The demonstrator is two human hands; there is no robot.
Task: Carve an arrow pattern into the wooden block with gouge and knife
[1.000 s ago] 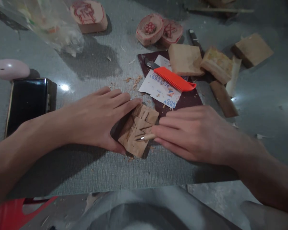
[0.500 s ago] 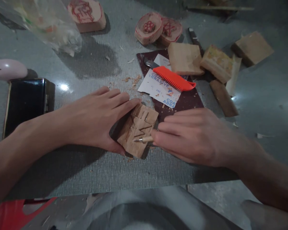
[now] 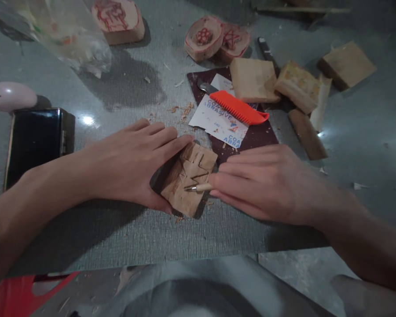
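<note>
A small wooden block point(image 3: 192, 169) with zigzag grooves cut in its top lies near the table's front edge. My left hand point(image 3: 135, 163) grips it from the left, forefinger at the far corner and thumb at the near one. In my right hand point(image 3: 260, 182) is a carving tool point(image 3: 199, 187) with a pale handle and a short metal tip. That tip rests on the block's top, just below the grooves. My right fingers are closed round the handle, which they mostly hide. Wood shavings point(image 3: 186, 112) are scattered beyond the block.
An orange-handled tool point(image 3: 239, 108) lies on abrasive paper point(image 3: 214, 119) beyond my right hand. Several wood blocks point(image 3: 254, 80) sit behind it. Two round carved pieces point(image 3: 203, 38), a plastic bag point(image 3: 69, 37) and a black phone-like object point(image 3: 34, 143) are farther off.
My right hand has shifted slightly up and away from me, and the carving tool's tip has moved a little up the block. The left hand and block have stayed put.
</note>
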